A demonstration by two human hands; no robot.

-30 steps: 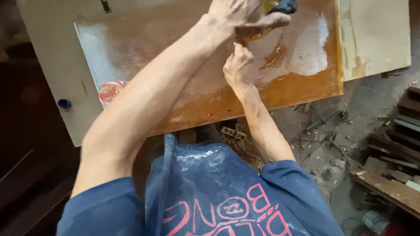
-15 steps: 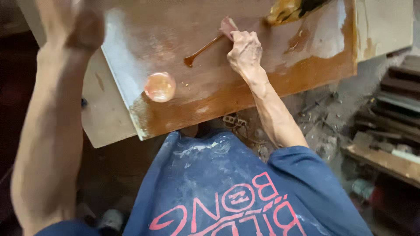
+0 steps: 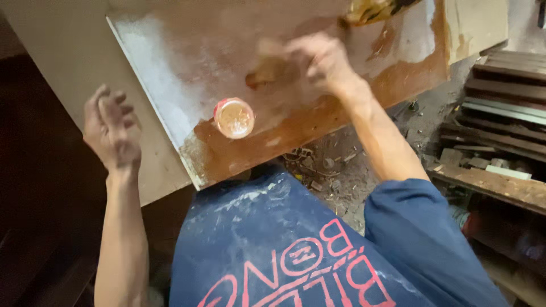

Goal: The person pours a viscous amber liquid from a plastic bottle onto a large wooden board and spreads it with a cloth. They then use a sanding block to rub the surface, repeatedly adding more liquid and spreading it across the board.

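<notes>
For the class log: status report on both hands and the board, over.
Left hand empty, fingers loosely curled, off the board's left edge. Right hand blurred over the stained board, grip unclear. Small round pot on the board's near corner, untouched.

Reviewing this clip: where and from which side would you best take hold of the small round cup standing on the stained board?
Probably the round cup is best taken by its side wall, thumb and fingers opposite each other, coming from the near edge of the board. It stands upright with its open mouth up and seems to hold brownish liquid, so a level grip suits it. The left hand is empty and nearest.
</notes>
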